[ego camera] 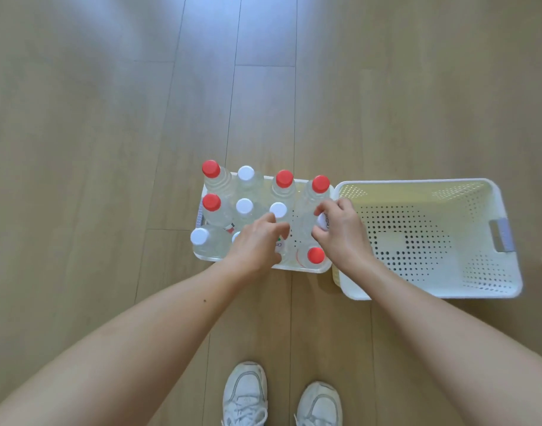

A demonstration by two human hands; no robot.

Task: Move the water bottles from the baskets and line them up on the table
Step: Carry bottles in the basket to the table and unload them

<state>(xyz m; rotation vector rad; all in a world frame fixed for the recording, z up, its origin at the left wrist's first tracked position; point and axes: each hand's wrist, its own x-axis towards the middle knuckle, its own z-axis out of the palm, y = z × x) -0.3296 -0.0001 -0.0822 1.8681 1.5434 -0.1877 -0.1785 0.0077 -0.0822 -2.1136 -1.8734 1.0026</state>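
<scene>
Clear plastic water bottles (216, 182) with red or white screw caps stand upright, packed close, in the left white perforated plastic basket (297, 269). The right hand (343, 235) has fingers and thumb curled round the white-capped bottle (322, 222) at that basket's right side. The left hand (254, 244) lies over the near bottles, fingers bent; whether it holds one cannot be told. A second white perforated basket (417, 181), just beside, holds nothing. Both sit on pale wooden floorboards (110, 149); no table is in view. Judgement: pick-up step, early in the task. Next move calls for a straight lift clear of neighbouring caps.
</scene>
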